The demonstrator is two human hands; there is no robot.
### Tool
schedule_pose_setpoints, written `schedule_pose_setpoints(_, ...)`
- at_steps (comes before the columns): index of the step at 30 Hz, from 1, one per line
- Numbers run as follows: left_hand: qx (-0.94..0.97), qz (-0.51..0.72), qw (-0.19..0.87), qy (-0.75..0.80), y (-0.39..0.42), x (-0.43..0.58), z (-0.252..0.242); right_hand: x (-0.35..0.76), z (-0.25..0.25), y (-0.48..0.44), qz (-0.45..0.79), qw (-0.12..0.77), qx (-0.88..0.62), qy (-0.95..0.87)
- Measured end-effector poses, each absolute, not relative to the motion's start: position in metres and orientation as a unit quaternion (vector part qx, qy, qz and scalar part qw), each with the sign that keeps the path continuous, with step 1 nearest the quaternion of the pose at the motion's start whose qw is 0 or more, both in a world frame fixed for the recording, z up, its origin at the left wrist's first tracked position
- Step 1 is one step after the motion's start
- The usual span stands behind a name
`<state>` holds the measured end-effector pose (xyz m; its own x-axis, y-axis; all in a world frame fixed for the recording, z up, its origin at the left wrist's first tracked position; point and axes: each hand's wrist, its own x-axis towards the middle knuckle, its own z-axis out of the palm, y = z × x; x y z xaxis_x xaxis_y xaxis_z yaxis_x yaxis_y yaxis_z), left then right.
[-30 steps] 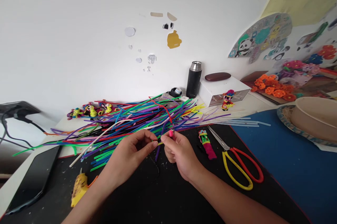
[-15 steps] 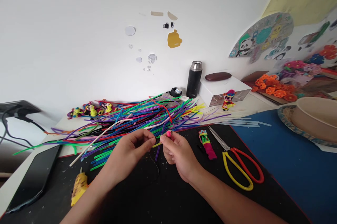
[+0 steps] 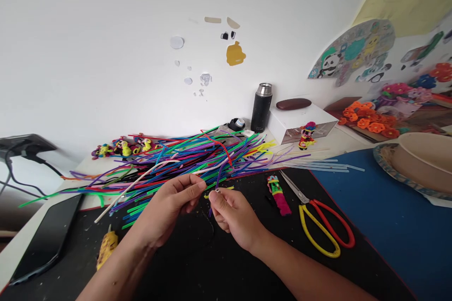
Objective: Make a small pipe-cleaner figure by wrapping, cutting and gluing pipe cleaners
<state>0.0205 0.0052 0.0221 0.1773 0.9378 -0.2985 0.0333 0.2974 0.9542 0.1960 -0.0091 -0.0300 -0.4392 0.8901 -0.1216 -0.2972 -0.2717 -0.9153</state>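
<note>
My left hand (image 3: 176,204) is pinched closed above the black mat (image 3: 176,263); whatever is between its fingertips is too small to make out. Close beside it, my right hand (image 3: 235,216) is wrapped round a small object with a metal tip (image 3: 218,191), mostly hidden by the fingers. The two hands' fingertips are slightly apart. Behind the right hand runs a purple pipe cleaner (image 3: 221,174). Beyond both hands lies a large pile of coloured pipe cleaners (image 3: 197,159). A small pink-and-green pipe-cleaner piece (image 3: 278,196) rests right of the right hand.
Scissors (image 3: 310,211) with yellow and red handles lie at right. A yellow glue gun (image 3: 107,247) and a phone (image 3: 45,239) are at left. Behind stand a black flask (image 3: 262,108), a white box (image 3: 294,119) and a small figure (image 3: 307,135). Pipe-cleaner dolls (image 3: 122,146) lie near the wall.
My right hand has turned and shifted slightly down and left, so the pink part of its object no longer shows. My left hand stays pinched, with its fingertips slightly further left.
</note>
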Motion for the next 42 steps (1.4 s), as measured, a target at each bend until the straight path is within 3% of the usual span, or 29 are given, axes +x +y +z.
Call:
schedule_pose_setpoints(12, 0.473, 0.355, 0.612, 0.525, 0.005, 0.024, 0.018, 0.19, -0.036, -0.017, 0.631, 0.394, -0.409, -0.528)
schedule_pose_setpoints(42, 0.473, 0.346, 0.619, 0.523, 0.005, 0.026, 0.02, 0.185, -0.043, -0.014, 0.664, 0.393, -0.411, -0.485)
